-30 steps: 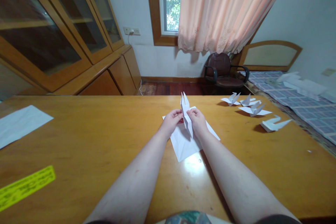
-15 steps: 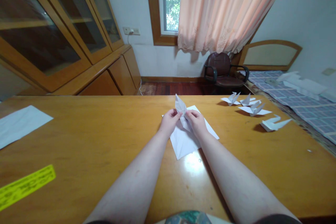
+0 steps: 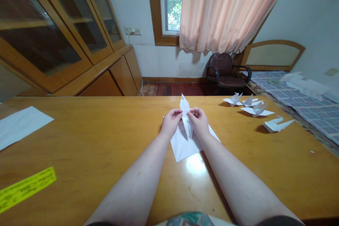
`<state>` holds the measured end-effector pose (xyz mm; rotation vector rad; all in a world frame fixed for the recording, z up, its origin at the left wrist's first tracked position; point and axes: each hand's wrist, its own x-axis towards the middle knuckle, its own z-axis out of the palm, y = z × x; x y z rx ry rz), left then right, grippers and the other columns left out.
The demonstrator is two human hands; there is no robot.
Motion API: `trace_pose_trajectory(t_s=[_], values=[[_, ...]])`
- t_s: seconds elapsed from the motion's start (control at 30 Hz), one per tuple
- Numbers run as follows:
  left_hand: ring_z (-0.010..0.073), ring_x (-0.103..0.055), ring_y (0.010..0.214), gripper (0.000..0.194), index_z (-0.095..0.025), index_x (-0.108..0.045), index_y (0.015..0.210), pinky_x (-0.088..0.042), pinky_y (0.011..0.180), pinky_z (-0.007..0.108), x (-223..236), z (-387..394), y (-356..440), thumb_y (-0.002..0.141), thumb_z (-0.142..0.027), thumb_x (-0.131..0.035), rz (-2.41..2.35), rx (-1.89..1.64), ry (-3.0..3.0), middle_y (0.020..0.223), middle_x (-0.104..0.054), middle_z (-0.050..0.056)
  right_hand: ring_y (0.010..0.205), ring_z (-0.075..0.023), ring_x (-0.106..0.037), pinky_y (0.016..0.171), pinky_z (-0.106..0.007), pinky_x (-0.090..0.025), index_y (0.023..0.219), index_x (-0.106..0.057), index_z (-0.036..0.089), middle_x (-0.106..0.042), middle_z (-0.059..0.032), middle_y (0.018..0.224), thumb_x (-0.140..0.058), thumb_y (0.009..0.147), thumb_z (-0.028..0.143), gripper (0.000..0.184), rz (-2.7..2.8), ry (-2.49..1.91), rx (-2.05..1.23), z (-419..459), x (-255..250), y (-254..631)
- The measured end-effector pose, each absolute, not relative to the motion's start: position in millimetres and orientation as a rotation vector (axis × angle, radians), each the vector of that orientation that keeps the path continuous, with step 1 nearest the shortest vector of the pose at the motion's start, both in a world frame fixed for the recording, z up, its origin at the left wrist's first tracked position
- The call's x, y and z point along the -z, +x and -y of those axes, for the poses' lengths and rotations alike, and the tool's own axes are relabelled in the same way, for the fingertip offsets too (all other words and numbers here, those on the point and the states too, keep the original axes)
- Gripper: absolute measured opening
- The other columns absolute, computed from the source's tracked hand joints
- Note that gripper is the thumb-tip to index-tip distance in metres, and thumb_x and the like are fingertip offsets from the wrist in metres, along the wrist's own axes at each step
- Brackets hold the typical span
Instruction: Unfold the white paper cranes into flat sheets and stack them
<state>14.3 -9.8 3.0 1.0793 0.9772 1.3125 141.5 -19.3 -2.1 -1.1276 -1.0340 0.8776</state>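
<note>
Both hands meet over the middle of the wooden table (image 3: 92, 137). My left hand (image 3: 171, 123) and my right hand (image 3: 199, 122) each pinch a side of a half-folded white paper figure (image 3: 185, 113), whose pointed tip stands up between them. Their fingers are closed on the paper. Under the hands lies a flat white sheet (image 3: 185, 144) on the table.
Several finished white paper birds (image 3: 254, 109) stand in a row at the far right of the table. A white sheet (image 3: 18, 125) and a yellow strip (image 3: 25, 189) lie at the left. Behind are a glass-door cabinet (image 3: 53, 35), a chair (image 3: 225, 72) and a bed (image 3: 304, 102).
The folded figure's two upright points have been brought together into one tip, after tilting left half a second ago. Both hands stayed in place, working the paper.
</note>
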Motion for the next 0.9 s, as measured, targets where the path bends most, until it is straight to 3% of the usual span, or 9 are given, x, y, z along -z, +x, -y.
trace_pose_trajectory(t_s=[0.13, 0.23, 0.33, 0.5, 0.77, 0.9], values=[[0.0147, -0.062, 0.081, 0.028, -0.014, -0.060, 0.095, -0.050, 0.081, 0.033, -5, 11, 14, 0.068, -0.021, -0.065, -1.001, -1.314, 1.145, 0.090, -0.065, 0.007, 0.076, -0.0155, -0.056, 0.072, -0.031, -0.046, 0.094, -0.062, 0.020, -0.064, -0.0044, 0.091, -0.069, 0.064, 0.034, 0.033, 1.148, -1.161, -0.877, 19, 6, 142], [0.0165, -0.062, 0.086, 0.046, -0.013, -0.055, 0.111, -0.049, 0.085, 0.035, -2, 11, 15, 0.067, -0.017, -0.066, -0.961, -1.286, 1.151, 0.095, -0.064, 0.010, 0.081, -0.0168, -0.057, 0.075, -0.032, -0.047, 0.107, -0.059, 0.020, -0.064, -0.0067, 0.101, -0.071, 0.062, 0.030, 0.048, 1.184, -1.148, -0.925, 17, 10, 142], [0.0191, -0.061, 0.096, 0.059, -0.015, -0.049, 0.121, -0.049, 0.087, 0.036, 6, 10, 16, 0.065, -0.014, -0.068, -0.927, -1.272, 1.218, 0.109, -0.060, 0.013, 0.082, -0.0173, -0.058, 0.077, -0.034, -0.047, 0.111, -0.058, 0.020, -0.064, -0.0074, 0.105, -0.066, 0.063, 0.024, 0.049, 1.196, -1.164, -0.917, 17, 11, 142], [0.0194, -0.059, 0.100, 0.054, -0.019, -0.052, 0.119, -0.051, 0.086, 0.034, 16, 8, 16, 0.068, -0.011, -0.064, -0.976, -1.312, 1.371, 0.123, -0.051, 0.013, 0.078, -0.0172, -0.059, 0.076, -0.034, -0.048, 0.108, -0.062, 0.019, -0.066, -0.0077, 0.100, -0.058, 0.069, 0.025, 0.040, 1.255, -1.239, -0.782, 25, 3, 142], [0.0199, -0.059, 0.099, 0.056, -0.017, -0.051, 0.121, -0.053, 0.082, 0.034, 14, 8, 15, 0.066, -0.009, -0.063, -1.060, -1.339, 1.405, 0.123, -0.049, 0.014, 0.087, -0.0191, -0.058, 0.075, -0.035, -0.050, 0.119, -0.056, 0.021, -0.060, -0.0097, 0.113, -0.061, 0.066, 0.020, 0.054, 1.386, -1.226, -0.732, 24, 8, 139], [0.0187, -0.059, 0.098, 0.055, -0.018, -0.051, 0.120, -0.054, 0.081, 0.032, 12, 9, 15, 0.066, -0.008, -0.062, -1.055, -1.338, 1.418, 0.122, -0.048, 0.013, 0.086, -0.0198, -0.059, 0.077, -0.036, -0.048, 0.114, -0.060, 0.022, -0.063, -0.0089, 0.110, -0.059, 0.069, 0.023, 0.044, 1.385, -1.262, -0.672, 24, 8, 140]])
